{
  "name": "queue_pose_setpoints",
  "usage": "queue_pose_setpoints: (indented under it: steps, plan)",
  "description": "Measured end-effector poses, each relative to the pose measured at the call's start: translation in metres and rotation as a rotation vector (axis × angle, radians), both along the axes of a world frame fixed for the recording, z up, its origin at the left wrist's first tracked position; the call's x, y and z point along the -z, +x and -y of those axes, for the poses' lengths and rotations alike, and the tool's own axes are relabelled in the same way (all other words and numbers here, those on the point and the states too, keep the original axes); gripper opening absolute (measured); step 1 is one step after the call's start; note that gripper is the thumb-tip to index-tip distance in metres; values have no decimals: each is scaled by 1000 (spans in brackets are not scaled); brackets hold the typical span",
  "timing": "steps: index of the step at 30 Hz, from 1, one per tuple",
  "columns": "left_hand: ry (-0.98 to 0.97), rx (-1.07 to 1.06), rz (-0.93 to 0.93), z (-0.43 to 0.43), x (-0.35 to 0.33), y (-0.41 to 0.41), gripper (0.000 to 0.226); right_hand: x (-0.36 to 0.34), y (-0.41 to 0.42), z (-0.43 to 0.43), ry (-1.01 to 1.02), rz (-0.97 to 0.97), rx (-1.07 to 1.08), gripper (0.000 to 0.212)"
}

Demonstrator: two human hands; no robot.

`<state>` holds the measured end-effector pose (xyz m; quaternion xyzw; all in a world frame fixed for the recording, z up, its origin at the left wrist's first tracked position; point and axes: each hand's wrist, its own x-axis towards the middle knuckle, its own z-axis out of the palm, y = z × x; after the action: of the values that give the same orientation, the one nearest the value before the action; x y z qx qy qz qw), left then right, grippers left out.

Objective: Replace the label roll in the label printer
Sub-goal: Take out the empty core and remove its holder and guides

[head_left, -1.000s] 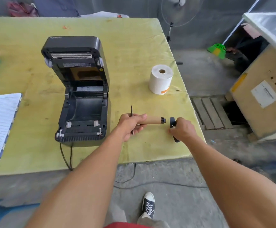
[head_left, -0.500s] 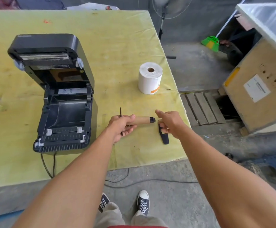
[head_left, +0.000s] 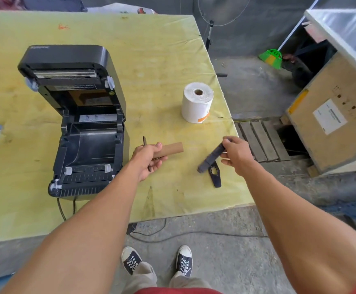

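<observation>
Printer (head_left: pixel 83 128) sits lid-up on the yellow-green table (head_left: pixel 162 49), roll bay bare, so we judge the swap to be at the spindle-transfer step. Our left hand (head_left: pixel 149 160) is curled around the empty cardboard core (head_left: pixel 170 150), fingers pressed together about its near end; a thin dark flat piece stands up behind the knuckles, and we cannot tell what it is. Our right hand (head_left: pixel 236 154) pinches one end of the dark spindle (head_left: pixel 212 158) between thumb and fingertips; the spindle is clear of the core, slanting down toward us, its lower end motion-blurred. The black end guide (head_left: pixel 214 174) lies flat on the table just beneath it, presumably parked there so the bar can slide free. Fresh label roll (head_left: pixel 197 102) stands on end near the table's right edge, well apart from the printer and untouched. Both forearms reach forward, roughly level, wrists turned inward. Next, in our judgement: set core aside, thread spindle through new roll.
</observation>
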<state>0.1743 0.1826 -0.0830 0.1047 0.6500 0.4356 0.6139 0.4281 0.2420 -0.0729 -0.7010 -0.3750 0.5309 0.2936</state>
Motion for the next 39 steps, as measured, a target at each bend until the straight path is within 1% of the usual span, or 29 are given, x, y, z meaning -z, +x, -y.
queue_pose_setpoints:
  steps: [1,3,5,7,9,11,13,14,15,17,18,19,20,22,25,27,29,32,35,36,37,38,39]
  plan:
    - [2,-5,1,0,-1,-2,10,1,1,2,23,81,-105,25]
    - [12,-4,7,1,-3,-3,10,3,-5,5,43,147,-249,29]
    - [21,3,9,4,-4,-4,12,6,-17,7,21,157,-338,33]
    - [22,11,1,8,-4,-6,13,11,-29,9,5,178,-426,31]
    - [15,20,-15,13,-3,-8,14,14,-39,8,29,284,-522,29]
    - [13,25,-26,17,-3,-10,16,17,-45,7,75,377,-580,33]
    - [17,24,-26,20,-3,-11,16,21,-47,5,134,442,-574,43]
    - [19,20,-25,21,-3,-11,16,21,-47,4,157,434,-541,46]
    - [20,14,-24,22,-4,-11,16,20,-48,3,167,369,-491,46]
    - [20,3,-16,23,-5,-9,17,14,-49,4,109,118,-407,49]
    - [21,1,-11,23,-6,-7,17,10,-50,6,49,-7,-403,52]
    - [23,3,-8,22,-8,-5,18,6,-51,7,-7,-91,-428,55]
    - [24,9,-6,21,-9,-3,17,3,-53,8,-47,-144,-466,58]
    - [29,21,-3,19,-13,3,14,1,-58,10,-74,-218,-524,54]
    - [28,44,-8,15,-17,7,10,-1,-64,11,-72,-276,-528,43]
    - [21,63,-2,16,-18,6,9,-2,-66,12,-63,-298,-476,41]
    - [9,97,7,16,-20,4,11,-2,-70,13,-57,-326,-364,36]
    - [-21,151,0,17,-22,3,20,-3,-78,14,-50,-378,-137,20]
    - [-30,156,-15,18,-21,3,23,-3,-81,9,-20,-419,90,10]
    - [-35,145,-41,18,-19,1,26,-3,-81,7,-3,-392,91,8]
    - [-38,133,-65,19,-18,-1,27,-2,-80,6,16,-340,37,8]
    - [-39,121,-85,19,-16,-2,28,-1,-79,6,37,-279,-50,12]
    - [-39,113,-104,19,-14,-4,26,0,-80,7,55,-213,-145,23]
